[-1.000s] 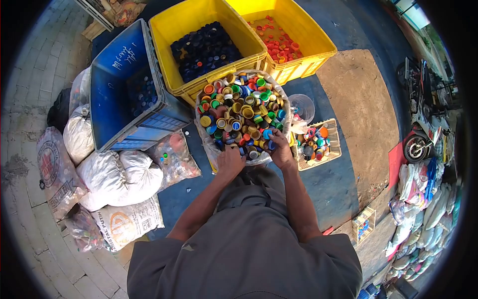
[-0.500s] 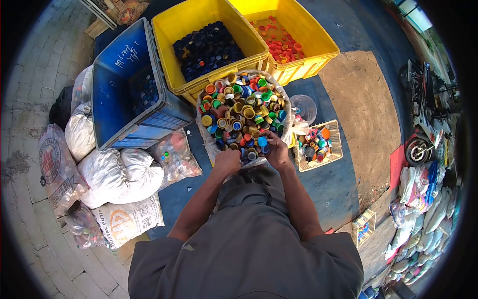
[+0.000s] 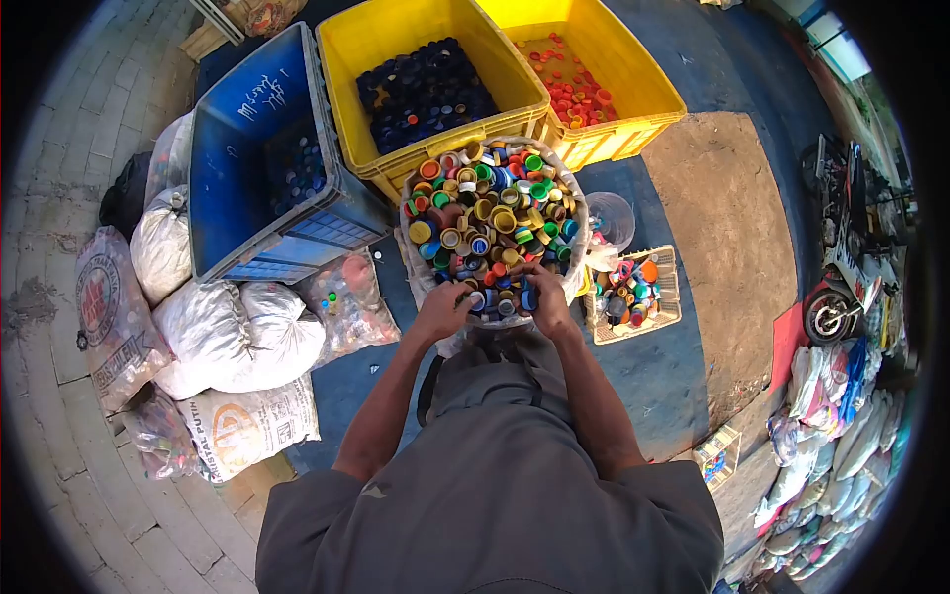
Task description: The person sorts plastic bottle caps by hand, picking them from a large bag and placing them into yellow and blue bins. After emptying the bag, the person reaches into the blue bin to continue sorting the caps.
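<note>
A round container (image 3: 584, 213) lined with a pale sack is heaped with bottle caps (image 3: 495, 213) of many colours. My left hand (image 3: 445, 309) is at its near left edge, fingers bent over the caps; what they hold, if anything, is too small to name. Near the front right edge, my right hand (image 3: 547, 300) has its fingers curled at a blue cap (image 3: 529, 298). Behind the heap, one yellow crate (image 3: 396, 163) holds dark blue caps (image 3: 426, 94), and another yellow crate (image 3: 643, 124) holds red-orange caps (image 3: 579, 99).
A blue crate (image 3: 223, 178) with caps stands left, beside filled sacks (image 3: 247, 337). Right of the round container are a clear tub (image 3: 611, 220) and a cream basket (image 3: 663, 315) of mixed caps. A motorcycle (image 3: 831, 307) and more sacks (image 3: 831, 475) are far right.
My left hand has opened out from a tighter curl and moved slightly left over the caps. The light blue cap at my right hand is no longer visible; a darker blue one shows there.
</note>
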Demonstrator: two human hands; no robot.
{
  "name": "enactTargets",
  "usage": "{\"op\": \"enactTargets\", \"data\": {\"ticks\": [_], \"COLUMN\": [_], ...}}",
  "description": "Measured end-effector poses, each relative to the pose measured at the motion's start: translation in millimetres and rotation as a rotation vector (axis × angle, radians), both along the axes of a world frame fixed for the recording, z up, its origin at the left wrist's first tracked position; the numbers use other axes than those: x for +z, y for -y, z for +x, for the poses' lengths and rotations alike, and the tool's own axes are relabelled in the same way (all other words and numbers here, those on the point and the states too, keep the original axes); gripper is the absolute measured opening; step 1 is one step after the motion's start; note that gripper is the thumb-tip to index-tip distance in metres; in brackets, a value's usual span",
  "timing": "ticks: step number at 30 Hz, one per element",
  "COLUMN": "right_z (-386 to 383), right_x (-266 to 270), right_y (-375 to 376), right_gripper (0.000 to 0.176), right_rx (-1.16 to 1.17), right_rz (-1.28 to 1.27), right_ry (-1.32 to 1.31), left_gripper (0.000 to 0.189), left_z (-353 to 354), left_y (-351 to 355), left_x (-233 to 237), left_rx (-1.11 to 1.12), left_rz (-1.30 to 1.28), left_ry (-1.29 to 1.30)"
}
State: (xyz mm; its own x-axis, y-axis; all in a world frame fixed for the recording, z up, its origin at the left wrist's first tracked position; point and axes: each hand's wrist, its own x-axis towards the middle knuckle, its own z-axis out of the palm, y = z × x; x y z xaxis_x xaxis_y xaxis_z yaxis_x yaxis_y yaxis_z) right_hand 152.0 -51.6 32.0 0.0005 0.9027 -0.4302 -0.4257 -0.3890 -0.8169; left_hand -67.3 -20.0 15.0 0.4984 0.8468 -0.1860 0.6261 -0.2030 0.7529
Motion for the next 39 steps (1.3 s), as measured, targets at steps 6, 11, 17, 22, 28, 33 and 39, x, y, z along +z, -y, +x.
{"op": "enactTargets", "data": {"ticks": [6,11,17,22,28,33,39], "right_z": [-20,-46,-38,-19,1,1,-1], "right_x": [-3,-2,2,-4,23,22,23], "right_y": [4,8,12,8,11,9,-2], "right_gripper": [0.020,0.029,0.035,0.036,0.035,0.031,0.041], "right_rx": [0.335,0.505,0.357,0.144,-0.052,-0.179,-0.114], "right_rz": [0.364,0.141,0.187,0.165,-0.124,-0.072,-0.003], "right_ry": [1.142,1.373,1.273,0.721,-0.214,-0.271,-0.488], "left_gripper": [0.028,0.022,0.023,0.024,0.026,0.026,0.027], "left_z": [-17,-15,-7,6,21,22,18], "left_y": [-3,-7,-10,-18,-23,-23,-25], "left_x": [18,28,17,7,14,12,38], "left_rx": [0.495,0.651,0.696,0.670,0.696,0.587,0.693], "left_rz": [-0.882,-1.100,-1.228,-1.256,-1.254,-1.342,-1.259], "left_ry": [0.737,1.076,1.205,1.223,1.216,1.368,1.573]}}
